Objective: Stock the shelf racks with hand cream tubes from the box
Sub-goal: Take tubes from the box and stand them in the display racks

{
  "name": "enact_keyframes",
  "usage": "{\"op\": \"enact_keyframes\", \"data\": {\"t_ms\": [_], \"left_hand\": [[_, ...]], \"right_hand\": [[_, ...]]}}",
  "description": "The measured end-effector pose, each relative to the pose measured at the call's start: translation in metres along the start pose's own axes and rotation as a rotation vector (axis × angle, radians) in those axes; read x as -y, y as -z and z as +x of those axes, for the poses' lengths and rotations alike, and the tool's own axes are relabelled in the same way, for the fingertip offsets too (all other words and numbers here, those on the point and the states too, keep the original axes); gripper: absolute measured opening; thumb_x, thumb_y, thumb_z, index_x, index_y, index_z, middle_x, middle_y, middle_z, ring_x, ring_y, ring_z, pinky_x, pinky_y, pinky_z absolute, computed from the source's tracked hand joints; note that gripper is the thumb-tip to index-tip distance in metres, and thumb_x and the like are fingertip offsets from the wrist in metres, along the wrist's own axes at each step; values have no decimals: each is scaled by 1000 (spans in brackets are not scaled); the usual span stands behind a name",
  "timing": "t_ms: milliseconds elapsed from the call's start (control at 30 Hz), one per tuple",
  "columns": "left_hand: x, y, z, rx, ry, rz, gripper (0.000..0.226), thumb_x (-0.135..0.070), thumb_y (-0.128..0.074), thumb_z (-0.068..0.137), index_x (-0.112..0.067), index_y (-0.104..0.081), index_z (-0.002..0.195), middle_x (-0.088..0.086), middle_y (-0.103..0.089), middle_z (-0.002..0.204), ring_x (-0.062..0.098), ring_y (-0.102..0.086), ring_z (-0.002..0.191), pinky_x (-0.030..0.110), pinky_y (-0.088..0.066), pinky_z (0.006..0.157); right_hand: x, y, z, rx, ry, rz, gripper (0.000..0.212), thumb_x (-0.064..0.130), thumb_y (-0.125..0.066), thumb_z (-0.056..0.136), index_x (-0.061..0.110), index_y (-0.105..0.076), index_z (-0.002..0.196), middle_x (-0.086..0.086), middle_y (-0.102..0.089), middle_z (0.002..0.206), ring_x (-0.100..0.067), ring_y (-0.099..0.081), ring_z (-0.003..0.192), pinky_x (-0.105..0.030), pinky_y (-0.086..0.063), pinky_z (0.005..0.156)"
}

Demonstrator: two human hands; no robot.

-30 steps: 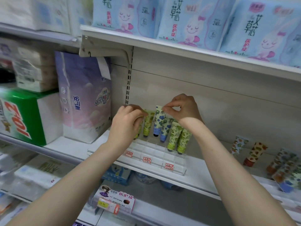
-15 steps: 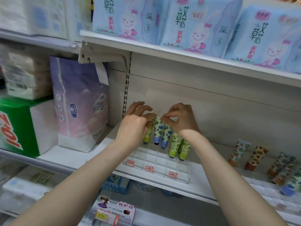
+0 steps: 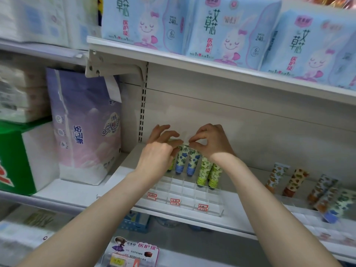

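Several hand cream tubes (image 3: 204, 171) stand in the back rows of the clear rack (image 3: 192, 197). Its front compartments are not yet filled (the box is out of view). The right hand (image 3: 212, 142) pinches the top of a blue-flowered tube (image 3: 182, 160). The left hand (image 3: 159, 153) curls at the neighbouring tops, but its hold is unclear. A second ago this tube stood higher; now it is level with its neighbour.

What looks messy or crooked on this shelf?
The patterned tubes at the far right look messy: they lean at different angles and overlap in a jumble. In the clear rack, the blue-flowered tubes and green tubes stand upright in neat rows. Nothing looks spilled or broken.
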State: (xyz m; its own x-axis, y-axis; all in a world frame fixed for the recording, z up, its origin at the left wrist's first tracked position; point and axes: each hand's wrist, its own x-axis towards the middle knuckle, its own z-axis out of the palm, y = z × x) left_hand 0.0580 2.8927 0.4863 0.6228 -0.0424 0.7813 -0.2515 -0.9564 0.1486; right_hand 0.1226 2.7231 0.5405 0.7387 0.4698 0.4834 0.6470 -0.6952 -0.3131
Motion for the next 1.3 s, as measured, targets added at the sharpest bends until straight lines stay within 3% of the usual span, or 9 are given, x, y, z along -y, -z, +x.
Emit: {"op": "enact_keyframes", "data": {"t_ms": [200, 367, 533, 600, 733, 833, 1067, 1200, 1300], "left_hand": [[-6, 2, 7, 0, -39, -18, 21, -12, -75, 79, -17, -76, 99, 3, -68, 112, 34, -50, 125, 43, -33, 107], [-23, 4, 16, 31, -68, -136, 22, -13, -74, 80, -17, -75, 101, 3, -67, 112, 33, -49, 126, 38, -30, 108], [-47, 1, 21, 98, -95, -257, 21, -17, -69, 84, -19, -74, 105, -1, -66, 113, 27, -43, 131, 32, -34, 107], [-59, -2, 22, 108, -125, -308, 21, -18, -68, 84, -21, -73, 105, -3, -66, 113, 26, -42, 131, 28, -30, 108], [-90, -7, 23, 80, -235, -402, 17, -20, -67, 82, -18, -74, 98, -1, -70, 100, 29, -59, 113, 26, -31, 101], [-120, -11, 23, 29, -333, -461, 15, -20, -67, 81, -17, -75, 94, 1, -71, 92, 25, -61, 99, 26, -35, 96], [-212, -20, 15, 68, -413, -566, 14, -20, -69, 86, -19, -74, 98, -1, -69, 99, 28, -54, 108, 29, -35, 100], [-283, -25, 8, 74, -444, -660, 20, -27, -59, 86, -18, -74, 96, -1, -70, 96, 22, -50, 108, 24, -33, 99], [-340, -31, 0, 115, -469, -696, 21, -29, -58, 87, -19, -74, 96, -1, -70, 97, 27, -55, 109, 26, -34, 99]], "right_hand": [[1, 15, -6, -40, -11, 9, 9, 32, -70, 86, 27, -77, 89, 9, -56, 100, -18, -41, 108, -25, -27, 84], [-2, 33, -24, -123, -68, -46, 11, 28, -67, 89, 24, -77, 93, 4, -66, 106, -23, -45, 108, -33, -38, 90], [-8, 56, -62, -247, -145, -56, 13, 21, -68, 89, 26, -77, 97, 8, -61, 104, -13, -44, 108, -16, -29, 83], [-11, 68, -78, -259, -166, -115, 15, 21, -67, 89, 27, -76, 99, 7, -63, 104, -12, -46, 107, -17, -29, 83], [-26, 90, -117, -274, -166, -242, 11, 30, -66, 89, 28, -75, 96, 4, -67, 96, -21, -53, 98, -22, -31, 82], [-34, 105, -153, -310, -188, -277, 11, 30, -68, 88, 25, -76, 94, 4, -66, 94, -19, -50, 96, -21, -30, 80], [-64, 155, -238, -328, -260, -359, 12, 29, -70, 86, 24, -77, 94, 6, -66, 98, -15, -47, 98, -17, -28, 84], [-89, 202, -297, -343, -348, -406, 13, 28, -72, 85, 22, -77, 96, 3, -66, 99, -21, -49, 101, -19, -28, 83], [-105, 238, -345, -335, -409, -459, 14, 31, -70, 86, 22, -76, 97, 3, -65, 101, -21, -49, 103, -23, -30, 85]]}}
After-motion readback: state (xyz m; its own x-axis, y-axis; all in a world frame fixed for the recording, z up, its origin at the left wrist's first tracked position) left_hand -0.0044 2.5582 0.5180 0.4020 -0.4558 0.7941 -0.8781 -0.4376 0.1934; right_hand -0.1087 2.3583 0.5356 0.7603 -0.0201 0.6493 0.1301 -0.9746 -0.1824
